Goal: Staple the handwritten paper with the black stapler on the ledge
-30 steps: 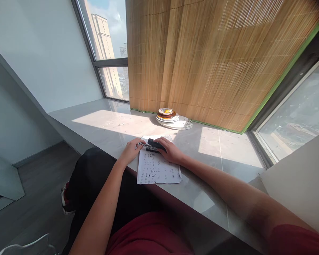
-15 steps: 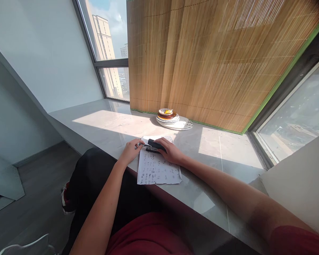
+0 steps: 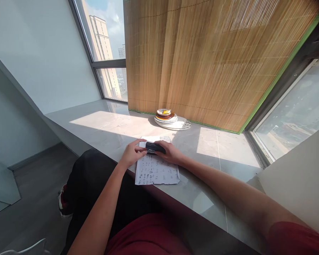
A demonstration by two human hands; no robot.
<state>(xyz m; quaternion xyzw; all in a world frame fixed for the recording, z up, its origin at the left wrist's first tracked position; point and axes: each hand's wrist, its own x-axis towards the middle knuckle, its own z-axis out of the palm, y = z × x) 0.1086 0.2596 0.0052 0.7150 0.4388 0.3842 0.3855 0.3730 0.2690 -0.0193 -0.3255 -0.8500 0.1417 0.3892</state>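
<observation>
A black stapler [image 3: 154,147] lies over a sheet of paper [image 3: 157,171] covered in handwriting. My right hand [image 3: 170,152] is wrapped round its right, rear end. At the stapler's left, front end is my left hand [image 3: 133,154], its thumb and a finger at the metal part below the black top, and its index finger stretched out above. Whether anything small is between those fingertips, I cannot make out. The paper rests on the grey tiled sill [image 3: 199,173], its near edge at the sill's front edge.
Behind the paper stands a stack of plates [image 3: 166,118] on an oval plate [image 3: 184,124]. A bamboo blind [image 3: 191,63] hangs in front of the window. My bent knee [image 3: 93,170] is beside the sill, at the left.
The stapler's top and lower parts, spread apart before, are now closer together. My left fingers have moved onto its front end and spread more. The view has shifted slightly.
</observation>
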